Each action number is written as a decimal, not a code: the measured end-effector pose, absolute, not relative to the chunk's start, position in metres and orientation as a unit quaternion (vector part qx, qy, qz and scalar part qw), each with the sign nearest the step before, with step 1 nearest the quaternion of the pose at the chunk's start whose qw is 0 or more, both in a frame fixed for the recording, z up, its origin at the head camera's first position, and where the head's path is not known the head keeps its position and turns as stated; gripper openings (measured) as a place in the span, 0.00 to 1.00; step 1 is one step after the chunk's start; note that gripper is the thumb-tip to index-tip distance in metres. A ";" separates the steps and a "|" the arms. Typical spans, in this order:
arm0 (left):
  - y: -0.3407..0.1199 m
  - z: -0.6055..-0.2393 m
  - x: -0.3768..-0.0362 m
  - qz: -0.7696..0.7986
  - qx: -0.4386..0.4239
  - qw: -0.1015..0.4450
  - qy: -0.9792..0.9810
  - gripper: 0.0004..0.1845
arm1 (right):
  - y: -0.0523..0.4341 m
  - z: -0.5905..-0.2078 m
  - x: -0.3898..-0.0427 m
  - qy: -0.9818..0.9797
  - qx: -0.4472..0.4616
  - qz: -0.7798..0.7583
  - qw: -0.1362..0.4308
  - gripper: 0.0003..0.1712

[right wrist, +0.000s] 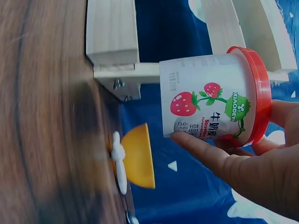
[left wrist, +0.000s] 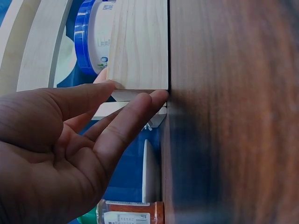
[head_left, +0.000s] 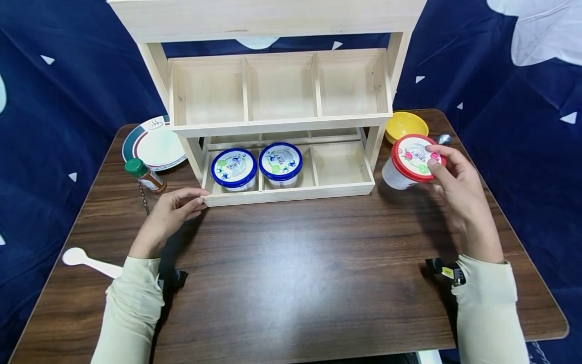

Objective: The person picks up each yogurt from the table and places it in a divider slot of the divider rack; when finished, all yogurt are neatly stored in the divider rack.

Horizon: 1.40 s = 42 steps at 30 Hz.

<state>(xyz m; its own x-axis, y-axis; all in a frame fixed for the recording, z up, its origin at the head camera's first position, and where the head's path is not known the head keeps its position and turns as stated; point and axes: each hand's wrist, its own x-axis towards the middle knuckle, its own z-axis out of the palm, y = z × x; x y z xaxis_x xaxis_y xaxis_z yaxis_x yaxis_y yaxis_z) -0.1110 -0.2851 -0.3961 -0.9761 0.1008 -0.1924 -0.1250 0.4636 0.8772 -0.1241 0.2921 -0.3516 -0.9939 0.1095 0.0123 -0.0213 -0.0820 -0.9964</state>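
The red-lidded cup (head_left: pixel 409 163) is pinched at its lid by the right hand (head_left: pixel 454 187), lifted off the table (head_left: pixel 291 273) right of the rack (head_left: pixel 291 192). The rack's left front corner is touched by the relaxed, extended fingers of the left hand (head_left: pixel 170 215). The cup is best kept upright and lowered squarely into the empty right compartment beside the two blue-lidded cups (head_left: pixel 256 167), while the rack is steadied.

The left hand (head_left: pixel 169 215) reaches forward with its forearm low over the worktop (head_left: pixel 291 273), palm turned inward, fingers (left wrist: pixel 135 112) straight and together, their tips pressed against what lies ahead. The right hand (head_left: pixel 454 189) is raised off the worktop, wrist bent, its fingers (right wrist: pixel 205 149) and thumb curled in a grip. Both forearms wear pale sleeves.
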 end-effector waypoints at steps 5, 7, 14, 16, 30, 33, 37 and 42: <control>-0.285 -0.396 -0.112 0.516 -0.008 0.111 0.849 0.19 | 0.280 -0.348 -0.129 -0.683 -0.022 0.729 0.032 0.16; -0.285 -0.395 -0.112 0.515 -0.008 0.111 0.850 0.19 | 0.275 -0.346 -0.131 -0.688 -0.016 0.725 0.025 0.16; -0.284 -0.392 -0.111 0.510 -0.010 0.110 0.853 0.18 | 0.259 -0.344 -0.137 -0.704 0.017 0.710 -0.003 0.16; -0.284 -0.392 -0.110 0.509 -0.011 0.112 0.853 0.18 | 0.253 -0.344 -0.139 -0.702 0.024 0.712 -0.012 0.16; -0.283 -0.391 -0.110 0.508 -0.015 0.110 0.854 0.18 | 0.212 -0.341 -0.151 -0.761 0.074 0.643 -0.047 0.17; -0.283 -0.392 -0.110 0.506 -0.018 0.110 0.855 0.18 | 0.207 -0.342 -0.155 -0.753 0.083 0.650 -0.057 0.18; -0.284 -0.394 -0.111 0.504 -0.016 0.111 0.856 0.18 | 0.201 -0.344 -0.160 -0.725 0.081 0.680 -0.068 0.16; -0.284 -0.394 -0.110 0.504 -0.017 0.113 0.856 0.18 | 0.195 -0.347 -0.165 -0.712 0.071 0.695 -0.071 0.14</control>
